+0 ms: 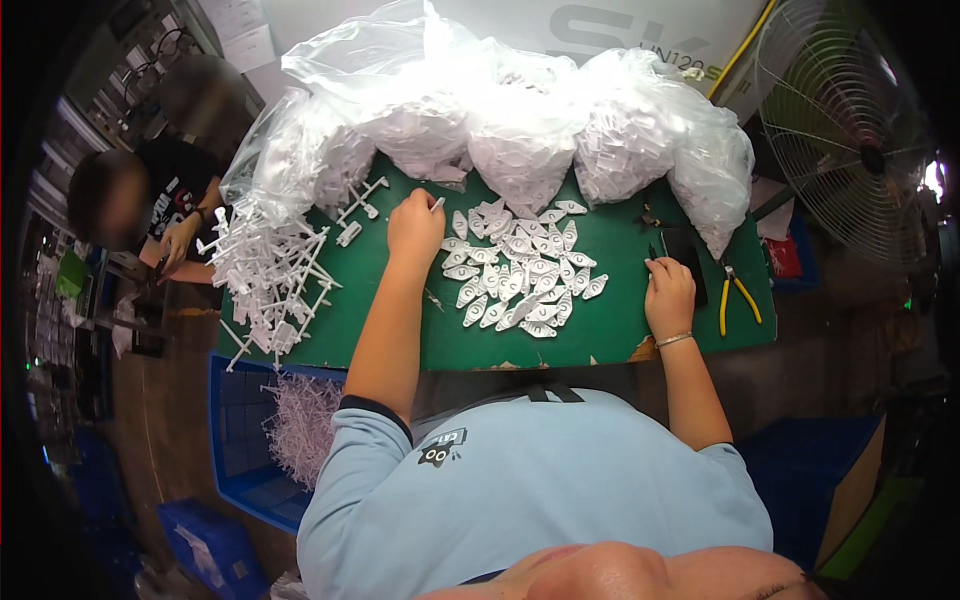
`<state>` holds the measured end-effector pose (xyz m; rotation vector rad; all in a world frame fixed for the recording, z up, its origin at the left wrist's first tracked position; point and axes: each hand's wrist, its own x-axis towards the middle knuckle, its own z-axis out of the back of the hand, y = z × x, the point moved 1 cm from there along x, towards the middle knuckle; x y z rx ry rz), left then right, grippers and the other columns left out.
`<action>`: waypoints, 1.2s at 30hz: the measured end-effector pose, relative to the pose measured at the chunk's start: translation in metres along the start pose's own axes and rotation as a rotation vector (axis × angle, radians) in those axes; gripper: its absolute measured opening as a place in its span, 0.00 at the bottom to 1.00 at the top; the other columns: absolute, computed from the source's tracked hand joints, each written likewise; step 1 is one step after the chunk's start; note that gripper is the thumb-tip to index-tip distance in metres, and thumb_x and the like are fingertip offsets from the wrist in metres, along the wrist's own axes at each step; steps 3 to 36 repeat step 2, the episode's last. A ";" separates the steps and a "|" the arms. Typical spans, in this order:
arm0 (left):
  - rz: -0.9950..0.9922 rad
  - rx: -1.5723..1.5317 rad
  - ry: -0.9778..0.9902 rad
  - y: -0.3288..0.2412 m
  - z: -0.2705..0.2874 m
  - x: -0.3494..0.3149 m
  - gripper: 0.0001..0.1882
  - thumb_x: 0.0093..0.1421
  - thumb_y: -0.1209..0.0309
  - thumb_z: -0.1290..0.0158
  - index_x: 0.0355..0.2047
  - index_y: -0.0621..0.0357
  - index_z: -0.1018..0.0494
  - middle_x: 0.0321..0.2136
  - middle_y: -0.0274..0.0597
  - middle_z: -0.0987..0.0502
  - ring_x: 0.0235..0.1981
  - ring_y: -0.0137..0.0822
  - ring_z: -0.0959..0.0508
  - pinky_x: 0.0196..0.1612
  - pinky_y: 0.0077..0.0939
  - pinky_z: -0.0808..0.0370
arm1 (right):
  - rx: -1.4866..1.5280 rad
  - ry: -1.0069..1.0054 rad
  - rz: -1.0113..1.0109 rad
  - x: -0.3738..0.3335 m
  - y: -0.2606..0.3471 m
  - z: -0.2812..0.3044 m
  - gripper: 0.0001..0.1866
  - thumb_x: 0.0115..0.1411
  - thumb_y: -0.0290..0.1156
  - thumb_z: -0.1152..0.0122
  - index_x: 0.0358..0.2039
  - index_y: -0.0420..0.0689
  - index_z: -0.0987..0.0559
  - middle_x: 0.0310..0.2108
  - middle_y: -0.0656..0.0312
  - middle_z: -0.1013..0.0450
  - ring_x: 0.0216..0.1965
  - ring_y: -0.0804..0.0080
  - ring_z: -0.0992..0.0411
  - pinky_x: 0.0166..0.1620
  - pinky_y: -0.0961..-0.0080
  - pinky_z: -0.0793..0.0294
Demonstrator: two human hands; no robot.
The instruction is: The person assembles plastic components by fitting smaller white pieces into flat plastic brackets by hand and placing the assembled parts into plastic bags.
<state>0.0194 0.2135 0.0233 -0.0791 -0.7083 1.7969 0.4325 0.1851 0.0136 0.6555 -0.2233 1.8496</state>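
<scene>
My left hand point(415, 226) reaches out over the green table point(610, 330) and pinches a small white plastic part point(438, 203) between its fingertips. Just right of it lies a spread pile of flat white plastic parts point(520, 270). My right hand point(668, 290) rests near the table's right side, its fingers closed on a small dark tool point(662, 246) beside a flat black object point(690, 255).
Clear bags full of white parts point(520, 110) line the table's far edge. A heap of white plastic sprue frames point(270, 270) covers the left end. Yellow-handled pliers point(736, 295) lie at the right. A blue crate of offcuts point(290, 430) stands below; other people point(150, 200) work at left; a fan point(850, 120) stands at right.
</scene>
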 end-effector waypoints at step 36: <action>0.063 -0.160 -0.004 -0.011 0.016 0.000 0.13 0.52 0.65 0.42 0.34 0.59 0.27 0.34 0.53 0.20 0.36 0.58 0.22 0.40 0.48 0.25 | 0.124 0.065 0.009 -0.001 0.000 -0.001 0.11 0.52 0.22 0.39 0.37 0.44 0.18 0.40 0.60 0.26 0.43 0.57 0.29 0.48 0.62 0.29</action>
